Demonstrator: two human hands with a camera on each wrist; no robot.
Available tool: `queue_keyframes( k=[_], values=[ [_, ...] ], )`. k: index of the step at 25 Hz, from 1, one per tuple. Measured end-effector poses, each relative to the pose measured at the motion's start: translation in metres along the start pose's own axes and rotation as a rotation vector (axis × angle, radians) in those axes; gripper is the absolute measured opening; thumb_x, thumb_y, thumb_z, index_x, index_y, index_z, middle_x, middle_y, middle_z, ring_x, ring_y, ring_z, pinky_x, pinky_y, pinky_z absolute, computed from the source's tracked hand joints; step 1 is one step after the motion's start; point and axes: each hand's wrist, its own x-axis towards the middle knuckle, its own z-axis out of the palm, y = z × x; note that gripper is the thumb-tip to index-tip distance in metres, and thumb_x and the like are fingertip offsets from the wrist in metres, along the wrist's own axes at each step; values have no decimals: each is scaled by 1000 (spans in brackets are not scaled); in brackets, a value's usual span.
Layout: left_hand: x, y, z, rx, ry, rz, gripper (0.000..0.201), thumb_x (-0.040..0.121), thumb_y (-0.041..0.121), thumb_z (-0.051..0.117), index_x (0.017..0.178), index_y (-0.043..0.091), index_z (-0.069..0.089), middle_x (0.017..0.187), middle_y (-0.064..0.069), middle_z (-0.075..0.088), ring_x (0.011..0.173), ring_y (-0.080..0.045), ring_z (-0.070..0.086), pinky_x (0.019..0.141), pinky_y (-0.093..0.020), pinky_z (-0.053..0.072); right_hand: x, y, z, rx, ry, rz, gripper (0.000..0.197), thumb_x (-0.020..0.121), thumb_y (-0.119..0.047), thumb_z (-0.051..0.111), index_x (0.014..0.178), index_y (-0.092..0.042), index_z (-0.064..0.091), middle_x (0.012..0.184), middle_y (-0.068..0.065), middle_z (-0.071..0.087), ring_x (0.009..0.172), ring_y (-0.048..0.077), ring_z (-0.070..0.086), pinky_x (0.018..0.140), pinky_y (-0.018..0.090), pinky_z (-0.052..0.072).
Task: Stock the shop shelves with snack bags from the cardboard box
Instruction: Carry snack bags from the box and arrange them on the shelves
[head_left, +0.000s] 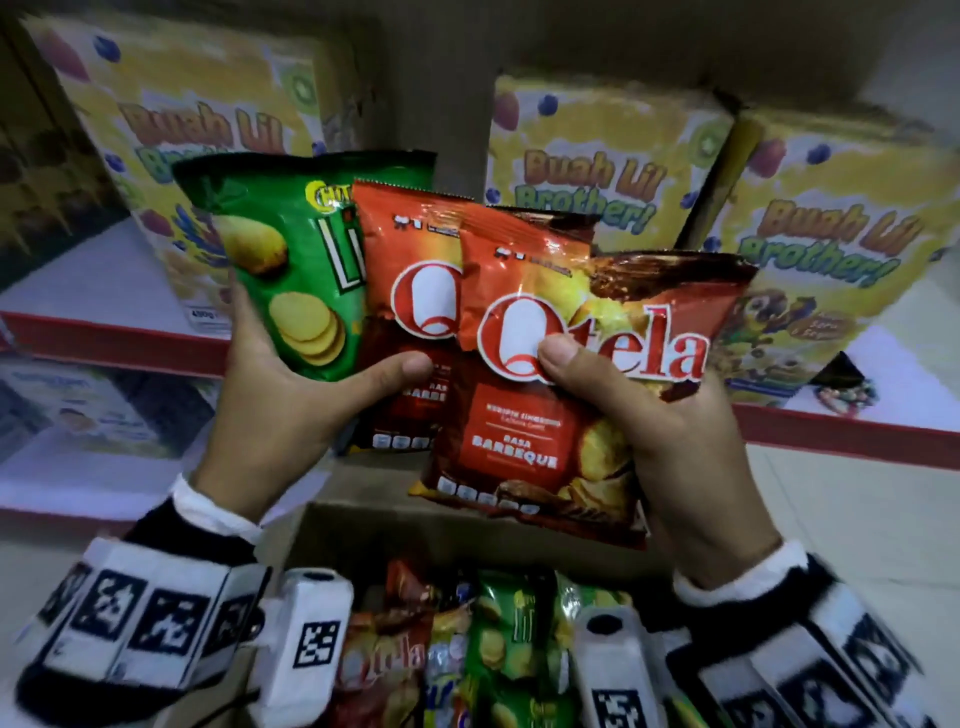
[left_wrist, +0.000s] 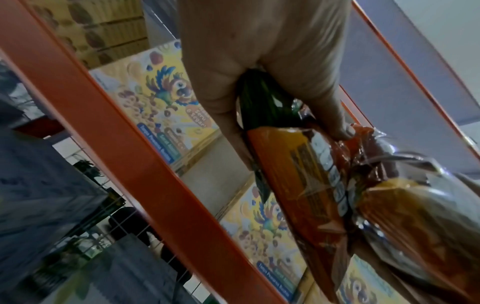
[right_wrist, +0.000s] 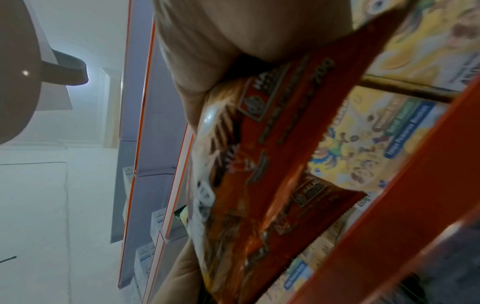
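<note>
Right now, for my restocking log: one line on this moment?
left hand: holds green chip bag and rear Qtela bag | right hand: holds front Qtela bag | cardboard box: below

The head view looks forward and down from close above the cardboard box (head_left: 363, 525) toward the shelves (head_left: 104, 332). Both wrist views look up along the hands, sharing the yellow cereal boxes (left_wrist: 166, 98) (right_wrist: 363, 131).

Snack bags: glossy plastic film, crinkled, e.g. red Qtela bag (head_left: 571, 374), green bag (head_left: 291, 260). Box (head_left: 374, 525): matt brown cardboard. Cereal boxes (head_left: 597, 171): printed card, smooth.
</note>
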Motion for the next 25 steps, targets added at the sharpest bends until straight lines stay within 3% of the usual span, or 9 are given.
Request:
queue_keyframes(
  k=[3,6,9,12,15,18,20,23,25],
  values=[
    [12,67,-15,21,24,-65,107,45,39,88,135,18,35,123,14,60,111,3,60,86,-11,50,0,-69,22,-20,-11,53,36,61,-24,86,95,-26,73,94,1,76,85,22,73,68,32,58],
    [22,143,-29,31,69,-105,101,44,42,81,132,14,40,110,27,66,104,9,61,81,-6,48,-8,-144,42,-38,-38,98,39,56,-29,85,94,-29,73,94,0,76,84,22,73,67,29,58],
    [42,235,-42,19,119,-137,92,37,49,83,118,26,47,102,35,66,94,15,62,74,-3,48,-8,-243,65,-53,-90,148,43,51,-34,85,92,-35,72,92,-2,76,82,20,74,64,26,58],
    [73,320,-54,4,153,-145,99,27,67,84,113,34,49,103,30,67,95,12,63,78,-6,49,2,-341,89,-63,-159,109,44,52,-31,85,94,-34,72,92,-2,76,81,18,74,63,23,57],
    [112,388,-57,-14,186,-88,105,31,54,85,123,20,48,103,22,68,96,10,63,83,-15,52,24,-421,112,-90,-192,51,48,51,-28,87,96,-30,72,93,0,76,84,20,73,65,25,57],
    [154,449,-58,-86,144,-5,97,41,36,91,124,14,45,101,21,70,93,10,64,74,-8,51,41,-489,132,-109,-170,-21,40,55,-24,86,91,-34,72,91,-2,76,82,17,73,63,22,57],
    [176,484,-63,-111,134,57,95,40,35,83,124,13,46,104,16,68,91,12,64,73,-5,49,46,-525,146,-123,-172,-72,39,56,-26,86,92,-32,73,92,-1,76,84,18,73,66,24,57],
    [194,521,-74,-140,107,117,94,39,33,82,124,11,47,106,12,67,90,12,64,70,-3,49,48,-562,164,-154,-163,-121,52,52,-37,87,100,-25,71,99,1,75,91,21,72,73,30,58],
    [203,544,-81,-173,73,138,90,41,29,82,124,15,49,103,14,70,90,9,66,69,-5,50,43,-583,176,-180,-127,-164,65,50,-42,87,108,-22,65,102,-1,74,92,19,72,73,28,58]
  ],
)
